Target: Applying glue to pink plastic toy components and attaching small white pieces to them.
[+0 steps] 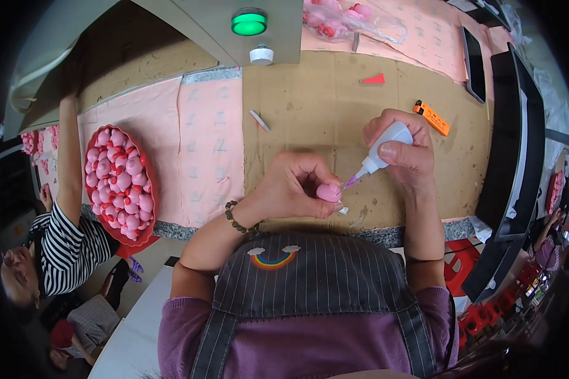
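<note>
My left hand (295, 187) is closed round a small pink ball-shaped piece (328, 192), pinched between thumb and fingers. A beaded bracelet circles that wrist. In my right hand (406, 153) is a translucent white squeeze bottle (385, 146), tilted down to the left. Its purple nozzle tip meets or nearly meets the pink piece; I cannot tell if they touch. Under the piece a small white scrap (343, 210) shows. Both hands are above the brown cardboard (310, 107) on the table.
A red fluted tray (146, 165) heaped with pink and red pieces is at the left, near another person's arm (68, 151). An orange utility knife (432, 118), a red cone-shaped tip (374, 79), a white stick (259, 120) and a phone (473, 65) lie around. A grey machine (278, 31) with a green light overhangs the back.
</note>
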A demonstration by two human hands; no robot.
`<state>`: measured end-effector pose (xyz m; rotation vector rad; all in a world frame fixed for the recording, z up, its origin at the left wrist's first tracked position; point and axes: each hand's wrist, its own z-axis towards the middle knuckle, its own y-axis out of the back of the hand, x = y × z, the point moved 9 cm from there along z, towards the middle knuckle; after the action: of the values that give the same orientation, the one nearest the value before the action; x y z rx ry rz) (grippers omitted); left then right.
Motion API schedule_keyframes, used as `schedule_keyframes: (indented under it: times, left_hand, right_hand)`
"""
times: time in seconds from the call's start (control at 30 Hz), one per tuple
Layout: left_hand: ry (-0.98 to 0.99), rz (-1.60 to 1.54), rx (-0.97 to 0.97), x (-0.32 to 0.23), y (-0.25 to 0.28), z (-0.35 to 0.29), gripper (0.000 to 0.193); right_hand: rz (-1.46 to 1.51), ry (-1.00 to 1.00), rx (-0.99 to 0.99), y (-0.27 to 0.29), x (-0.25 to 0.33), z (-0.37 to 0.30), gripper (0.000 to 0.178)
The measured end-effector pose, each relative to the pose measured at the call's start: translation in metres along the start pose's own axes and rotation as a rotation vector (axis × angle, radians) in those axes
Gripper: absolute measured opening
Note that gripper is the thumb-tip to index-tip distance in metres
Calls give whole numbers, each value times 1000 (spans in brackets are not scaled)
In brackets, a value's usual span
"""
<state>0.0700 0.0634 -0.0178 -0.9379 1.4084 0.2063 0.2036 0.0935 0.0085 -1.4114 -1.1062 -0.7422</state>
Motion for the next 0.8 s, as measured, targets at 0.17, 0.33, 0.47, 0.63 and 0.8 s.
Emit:
schedule_keyframes:
  times: [0.17,0.33,0.47,0.63,0.8]
  left_hand:
    - [28,-21,-4,1,0,-1,23]
    - [54,-9,-29,1,1,-1,24]
    - [40,4,-27,1,1,0,23]
    - [63,-5,-36,1,1,-1,25]
    - [92,-34,-39,5,2,-2,26]
  right_hand:
    - [-25,-19,-2,0,1,-1,25]
    - [-59,13,7,-1,5,-2,25]
    - [-73,20,18,0,6,-3,24]
    - [-83,47,17,0,9,-4,22]
    - [-88,41,16,-1,9,-5,22]
